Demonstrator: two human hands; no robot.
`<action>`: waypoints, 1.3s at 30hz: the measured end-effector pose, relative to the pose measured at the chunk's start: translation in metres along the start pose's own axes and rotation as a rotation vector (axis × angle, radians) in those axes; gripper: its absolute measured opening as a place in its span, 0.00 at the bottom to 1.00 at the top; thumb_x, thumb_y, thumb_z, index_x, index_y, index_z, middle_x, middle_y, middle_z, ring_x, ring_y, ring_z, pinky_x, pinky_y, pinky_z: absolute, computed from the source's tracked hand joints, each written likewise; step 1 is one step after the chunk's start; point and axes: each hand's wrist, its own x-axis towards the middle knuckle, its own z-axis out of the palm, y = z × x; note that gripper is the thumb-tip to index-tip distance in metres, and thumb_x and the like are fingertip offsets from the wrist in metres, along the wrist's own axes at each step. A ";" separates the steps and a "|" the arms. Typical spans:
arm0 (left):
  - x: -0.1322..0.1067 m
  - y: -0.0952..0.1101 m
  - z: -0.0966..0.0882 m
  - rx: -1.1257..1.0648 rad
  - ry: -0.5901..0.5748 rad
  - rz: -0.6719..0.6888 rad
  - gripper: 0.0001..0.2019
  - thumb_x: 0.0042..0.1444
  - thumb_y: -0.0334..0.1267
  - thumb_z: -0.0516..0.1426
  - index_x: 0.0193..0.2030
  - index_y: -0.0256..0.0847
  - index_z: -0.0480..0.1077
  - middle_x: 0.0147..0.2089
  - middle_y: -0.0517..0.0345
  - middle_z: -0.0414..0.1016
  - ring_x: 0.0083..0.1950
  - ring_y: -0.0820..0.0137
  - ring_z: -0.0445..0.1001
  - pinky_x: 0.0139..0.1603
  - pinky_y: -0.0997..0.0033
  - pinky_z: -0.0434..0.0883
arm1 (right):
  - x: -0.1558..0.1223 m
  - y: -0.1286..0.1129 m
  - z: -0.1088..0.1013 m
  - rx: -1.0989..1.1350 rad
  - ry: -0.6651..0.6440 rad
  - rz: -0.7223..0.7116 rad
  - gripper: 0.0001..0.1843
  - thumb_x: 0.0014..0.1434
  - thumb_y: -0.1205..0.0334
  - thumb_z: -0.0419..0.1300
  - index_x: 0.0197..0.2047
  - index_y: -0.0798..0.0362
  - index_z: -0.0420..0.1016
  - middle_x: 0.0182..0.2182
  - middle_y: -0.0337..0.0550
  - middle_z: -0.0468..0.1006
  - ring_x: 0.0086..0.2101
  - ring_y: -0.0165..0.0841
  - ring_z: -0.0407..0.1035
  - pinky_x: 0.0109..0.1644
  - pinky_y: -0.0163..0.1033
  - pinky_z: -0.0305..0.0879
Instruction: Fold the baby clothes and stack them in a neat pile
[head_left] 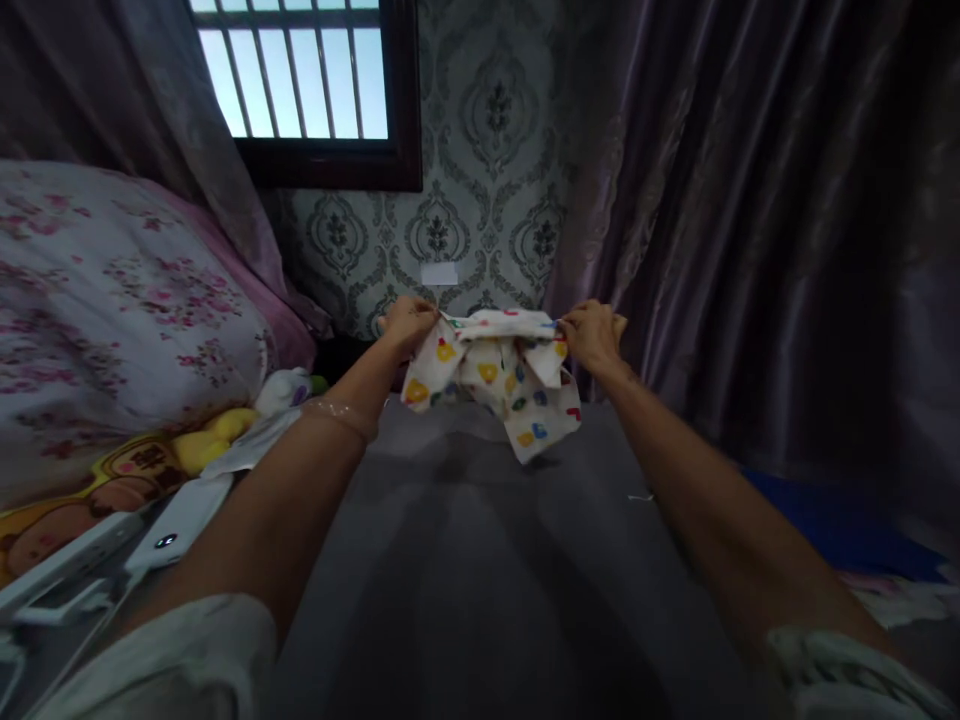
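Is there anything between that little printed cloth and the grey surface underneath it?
Nothing visible. The left hand and right hand hold the printed cloth by its top edge, and it hangs in the air above the grey surface. The patch right below it is bare, with only the cloth's shadow there.

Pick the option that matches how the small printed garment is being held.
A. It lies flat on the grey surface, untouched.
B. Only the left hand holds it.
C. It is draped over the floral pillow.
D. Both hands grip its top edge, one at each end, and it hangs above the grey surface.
D. The left hand and right hand each pinch one end of the printed garment, which hangs over the grey surface.
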 end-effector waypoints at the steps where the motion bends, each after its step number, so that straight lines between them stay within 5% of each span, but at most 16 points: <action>1: 0.000 0.000 0.003 -0.002 0.017 -0.041 0.11 0.56 0.39 0.56 0.40 0.38 0.77 0.40 0.53 0.80 0.49 0.58 0.72 0.57 0.49 0.58 | 0.000 -0.002 0.001 0.000 -0.041 0.023 0.15 0.66 0.60 0.52 0.41 0.54 0.80 0.48 0.51 0.74 0.48 0.41 0.62 0.51 0.46 0.54; 9: -0.001 0.002 0.020 -0.033 0.101 -0.147 0.11 0.60 0.36 0.52 0.45 0.44 0.75 0.45 0.54 0.78 0.51 0.56 0.72 0.52 0.52 0.64 | 0.008 -0.004 0.018 0.026 -0.108 0.179 0.15 0.66 0.60 0.50 0.46 0.53 0.77 0.40 0.51 0.78 0.40 0.40 0.70 0.42 0.40 0.62; 13: -0.007 0.001 0.022 -0.083 0.160 -0.002 0.11 0.61 0.34 0.49 0.42 0.42 0.73 0.39 0.53 0.75 0.50 0.57 0.71 0.50 0.57 0.66 | 0.002 -0.005 0.021 0.039 -0.017 0.122 0.15 0.66 0.65 0.46 0.49 0.54 0.71 0.44 0.52 0.75 0.43 0.40 0.69 0.44 0.41 0.62; 17: -0.021 0.003 0.015 -0.069 0.337 0.180 0.09 0.62 0.35 0.49 0.41 0.42 0.70 0.40 0.50 0.69 0.52 0.56 0.68 0.55 0.56 0.63 | -0.012 -0.008 0.010 0.033 0.091 0.082 0.14 0.66 0.65 0.44 0.49 0.52 0.68 0.45 0.50 0.72 0.42 0.39 0.68 0.42 0.40 0.61; 23: -0.062 0.012 -0.029 0.158 0.447 0.413 0.12 0.66 0.40 0.47 0.47 0.42 0.68 0.48 0.48 0.66 0.58 0.54 0.62 0.60 0.50 0.57 | -0.032 -0.002 -0.021 -0.044 0.259 -0.025 0.17 0.68 0.60 0.41 0.44 0.54 0.69 0.41 0.48 0.73 0.38 0.36 0.67 0.37 0.38 0.58; 30: -0.092 0.026 -0.097 0.267 0.510 0.531 0.13 0.67 0.44 0.47 0.48 0.41 0.69 0.51 0.49 0.65 0.60 0.54 0.61 0.62 0.47 0.53 | -0.039 -0.006 -0.086 -0.105 0.225 -0.199 0.17 0.66 0.58 0.44 0.45 0.54 0.72 0.41 0.49 0.74 0.40 0.39 0.68 0.39 0.40 0.60; 35: -0.075 0.033 -0.122 0.201 0.370 0.515 0.13 0.63 0.42 0.52 0.42 0.36 0.72 0.48 0.53 0.68 0.58 0.57 0.63 0.62 0.50 0.54 | -0.022 -0.016 -0.113 -0.120 0.047 -0.212 0.16 0.63 0.59 0.50 0.44 0.55 0.76 0.39 0.51 0.78 0.40 0.42 0.69 0.42 0.43 0.60; 39: -0.048 0.009 -0.096 0.238 0.065 0.451 0.14 0.57 0.37 0.51 0.37 0.29 0.75 0.36 0.52 0.72 0.46 0.62 0.69 0.53 0.58 0.63 | -0.011 -0.010 -0.084 -0.125 -0.235 -0.197 0.16 0.59 0.57 0.54 0.42 0.55 0.79 0.39 0.51 0.79 0.40 0.42 0.70 0.41 0.41 0.62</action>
